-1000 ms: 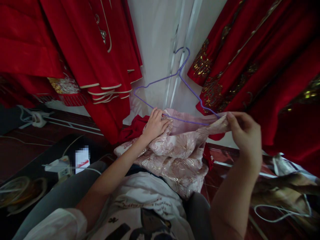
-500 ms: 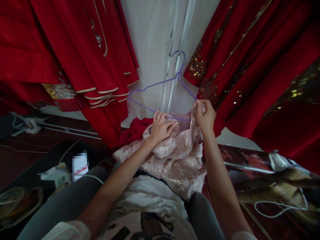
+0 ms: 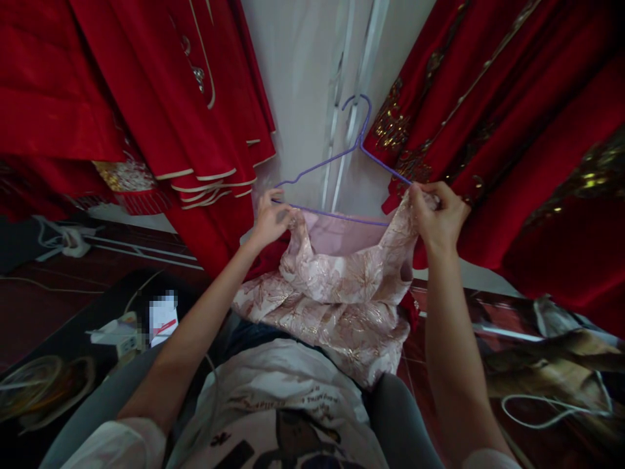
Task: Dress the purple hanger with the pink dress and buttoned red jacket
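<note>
I have 2 hands on a pale pink brocade dress [image 3: 349,277], its bodice raised at a purple wire hanger [image 3: 361,139], its lower folds gathered just beyond the white printed T-shirt [image 3: 288,361]. The left hand [image 3: 270,221] has its fingers closed on the left shoulder strap, partly covering the hanger's left end. The right hand [image 3: 442,215] pinches the right strap between thumb and fingers at the hanger's right end. From here I can't tell whether the hook rests on anything. Red cream-edged garments [image 3: 146,98] hang on the left, gold-trimmed red garments [image 3: 508,156] on the right.
</note>
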Available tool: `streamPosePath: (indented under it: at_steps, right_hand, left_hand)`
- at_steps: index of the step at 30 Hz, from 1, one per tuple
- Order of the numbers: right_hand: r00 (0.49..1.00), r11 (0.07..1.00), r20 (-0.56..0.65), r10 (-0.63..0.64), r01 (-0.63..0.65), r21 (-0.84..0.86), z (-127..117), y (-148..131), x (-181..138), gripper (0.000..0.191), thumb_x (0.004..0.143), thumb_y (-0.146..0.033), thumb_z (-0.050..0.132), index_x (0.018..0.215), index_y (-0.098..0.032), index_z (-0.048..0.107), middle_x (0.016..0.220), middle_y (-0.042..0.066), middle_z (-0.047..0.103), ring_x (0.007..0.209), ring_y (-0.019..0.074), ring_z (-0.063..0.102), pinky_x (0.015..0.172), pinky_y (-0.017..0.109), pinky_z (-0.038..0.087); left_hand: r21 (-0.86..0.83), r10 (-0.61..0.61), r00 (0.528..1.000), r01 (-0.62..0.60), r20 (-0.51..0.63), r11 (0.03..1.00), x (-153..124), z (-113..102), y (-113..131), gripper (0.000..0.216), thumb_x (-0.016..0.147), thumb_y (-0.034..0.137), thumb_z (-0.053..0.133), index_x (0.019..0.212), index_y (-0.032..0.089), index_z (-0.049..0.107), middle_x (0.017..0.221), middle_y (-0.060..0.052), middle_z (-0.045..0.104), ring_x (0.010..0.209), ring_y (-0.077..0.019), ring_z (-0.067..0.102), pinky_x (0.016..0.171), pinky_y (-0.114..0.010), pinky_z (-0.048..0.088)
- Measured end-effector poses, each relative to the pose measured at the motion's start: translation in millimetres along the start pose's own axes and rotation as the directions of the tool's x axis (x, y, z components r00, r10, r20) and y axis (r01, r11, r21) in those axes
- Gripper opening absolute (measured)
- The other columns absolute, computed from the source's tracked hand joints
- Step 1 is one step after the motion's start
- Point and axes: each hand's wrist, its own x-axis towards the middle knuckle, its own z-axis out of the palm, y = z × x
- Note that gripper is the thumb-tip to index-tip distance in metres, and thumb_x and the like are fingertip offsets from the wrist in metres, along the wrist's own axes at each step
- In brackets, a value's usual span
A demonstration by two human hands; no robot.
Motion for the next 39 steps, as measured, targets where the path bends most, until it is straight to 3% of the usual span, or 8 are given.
streamPosePath:
  at_steps: [4, 7, 13, 17, 25, 34, 39]
  right_hand:
    - [1.000, 1.000, -0.003, 0.021, -0.020, 0.004, -1.4, -1.8, 2.0, 0.028, 0.087, -0.043, 0.056, 0.088, -0.019, 0.071, 0.083, 0.004, 0.072, 0.072, 0.0166, 0.064, 0.071, 0.028, 0.046]
    - [0.999, 0.999, 0.000, 0.038, -0.038, 0.009, -1.4, -2.1, 2.9, 0.027, 0.087, -0.041, 0.057, 0.089, -0.018, 0.071, 0.084, 0.006, 0.073, 0.073, 0.0156, 0.063, 0.070, 0.025, 0.044]
    - [0.999, 1.000, 0.032, 0.023, -0.024, 0.005, -6.3, -1.2, 7.5, 0.026, 0.086, -0.039, 0.059, 0.087, -0.017, 0.071, 0.080, 0.005, 0.072, 0.070, 0.0143, 0.061, 0.069, 0.023, 0.042]
    - [1.000, 1.000, 0.027, 0.015, -0.015, -0.009, -7.1, -1.0, 8.0, 0.027, 0.085, -0.041, 0.059, 0.086, -0.017, 0.071, 0.079, 0.005, 0.072, 0.068, 0.0139, 0.060, 0.068, 0.023, 0.041]
    - [1.000, 1.000, 0.026, 0.006, -0.006, 0.001, -4.8, 0.4, 7.5, 0.027, 0.086, -0.041, 0.058, 0.085, -0.017, 0.071, 0.076, 0.004, 0.071, 0.065, 0.0136, 0.059, 0.065, 0.022, 0.041]
    - [0.999, 1.000, 0.047, -0.010, 0.010, -0.005, -8.5, -0.8, 7.5, 0.029, 0.087, -0.043, 0.057, 0.090, -0.018, 0.071, 0.083, 0.006, 0.072, 0.071, 0.0152, 0.060, 0.070, 0.024, 0.042]
    - [0.999, 0.998, 0.041, 0.032, -0.034, 0.044, -5.0, 3.4, 7.6, 0.028, 0.085, -0.042, 0.058, 0.087, -0.016, 0.071, 0.075, 0.005, 0.070, 0.064, 0.0129, 0.057, 0.062, 0.023, 0.039]
  left_hand:
    - [0.043, -0.183, 0.981, 0.186, -0.063, 0.982, -6.9, -19.8, -57.3, 0.027, 0.084, 0.041, 0.058, 0.082, 0.018, 0.071, 0.112, -0.009, 0.053, 0.111, -0.0249, 0.048, 0.104, -0.045, 0.034]
    - [0.012, -0.261, 0.957, 0.265, -0.125, 0.964, -12.8, -31.5, -73.6, 0.028, 0.083, 0.044, 0.059, 0.084, 0.019, 0.071, 0.104, -0.008, 0.056, 0.111, -0.0247, 0.049, 0.105, -0.044, 0.032]
    - [-0.157, -0.275, 0.945, 0.248, -0.179, 0.956, 7.5, -32.9, -59.5, 0.031, 0.082, 0.047, 0.059, 0.083, 0.018, 0.070, 0.095, -0.008, 0.062, 0.099, -0.0217, 0.056, 0.097, -0.036, 0.042]
    - [-0.252, -0.329, 0.943, 0.305, -0.056, 0.918, 26.3, -28.2, -55.6, 0.030, 0.081, 0.043, 0.058, 0.082, 0.016, 0.071, 0.083, -0.008, 0.068, 0.079, -0.0196, 0.062, 0.080, -0.032, 0.049]
    - [-0.357, -0.499, 0.867, 0.465, -0.003, 0.810, -4.0, -18.8, -77.0, 0.027, 0.074, 0.036, 0.060, 0.079, 0.012, 0.072, 0.079, -0.008, 0.073, 0.072, -0.0185, 0.065, 0.068, -0.027, 0.050]
    - [-0.431, -0.441, 0.895, 0.375, -0.061, 0.821, 15.8, -25.7, -65.9, 0.026, 0.077, 0.039, 0.062, 0.081, 0.015, 0.071, 0.085, -0.006, 0.073, 0.081, -0.0189, 0.067, 0.075, -0.026, 0.051]
    - [-0.444, -0.318, 0.947, 0.264, -0.051, 0.856, 36.0, -37.0, -46.5, 0.029, 0.080, 0.040, 0.061, 0.084, 0.014, 0.071, 0.087, -0.007, 0.073, 0.081, -0.0174, 0.066, 0.077, -0.027, 0.051]
